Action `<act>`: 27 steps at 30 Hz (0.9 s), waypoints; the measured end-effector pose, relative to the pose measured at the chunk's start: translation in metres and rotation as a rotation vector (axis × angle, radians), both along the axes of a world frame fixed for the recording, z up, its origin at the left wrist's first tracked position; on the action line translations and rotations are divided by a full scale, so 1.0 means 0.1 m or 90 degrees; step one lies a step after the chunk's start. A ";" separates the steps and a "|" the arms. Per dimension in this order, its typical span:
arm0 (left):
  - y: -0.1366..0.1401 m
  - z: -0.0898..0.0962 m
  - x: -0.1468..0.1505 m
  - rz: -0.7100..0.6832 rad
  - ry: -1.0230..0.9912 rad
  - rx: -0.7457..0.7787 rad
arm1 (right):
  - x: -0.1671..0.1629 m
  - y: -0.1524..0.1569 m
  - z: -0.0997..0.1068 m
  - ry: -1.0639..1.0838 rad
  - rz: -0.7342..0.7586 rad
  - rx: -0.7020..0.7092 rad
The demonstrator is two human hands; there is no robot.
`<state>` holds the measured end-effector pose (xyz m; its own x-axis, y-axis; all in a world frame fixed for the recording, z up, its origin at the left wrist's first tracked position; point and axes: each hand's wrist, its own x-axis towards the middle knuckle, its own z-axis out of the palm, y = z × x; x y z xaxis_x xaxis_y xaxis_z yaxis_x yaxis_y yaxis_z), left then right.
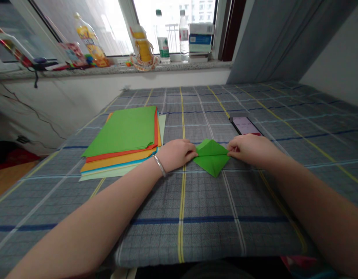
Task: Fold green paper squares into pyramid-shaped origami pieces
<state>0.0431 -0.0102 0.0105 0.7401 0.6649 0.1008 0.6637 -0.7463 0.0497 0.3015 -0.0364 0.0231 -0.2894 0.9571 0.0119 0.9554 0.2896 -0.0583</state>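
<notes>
A piece of folded green paper (213,161) lies on the plaid cloth between my hands, roughly diamond-shaped with a crease running across its middle. My left hand (179,154), with a silver bracelet at the wrist, pinches the paper's left corner. At the opposite corner, the fingers of my right hand (248,149) are closed on the paper too. Just behind my right hand is a phone (245,126) with its screen lit, partly covered by that hand. To the left of my left hand sits a stack of coloured paper (123,128), green on top.
Plaid cloth (155,240) covers the surface, its front edge near my body. Along the back, a window sill (175,67) holds a yellow cup (144,48), bottles such as a clear one (184,37), and stacked boxes (200,42). A grey curtain (271,38) hangs at the right.
</notes>
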 end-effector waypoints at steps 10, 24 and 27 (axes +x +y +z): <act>-0.01 -0.09 0.06 -0.021 -0.095 -0.030 | -0.12 0.01 -0.08 0.172 0.088 -0.039; 0.06 -0.14 0.08 0.158 -0.177 -0.181 | -0.20 0.19 -0.33 0.289 -0.002 0.006; 0.06 -0.12 0.10 0.196 -0.192 -0.194 | -0.23 0.20 -0.34 0.245 -0.015 0.021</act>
<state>0.0527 -0.0046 -0.0020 0.4741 0.8793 0.0466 0.7729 -0.4409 0.4564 0.2785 -0.0164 -0.0105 -0.2356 0.9608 0.1462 0.8718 0.2754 -0.4050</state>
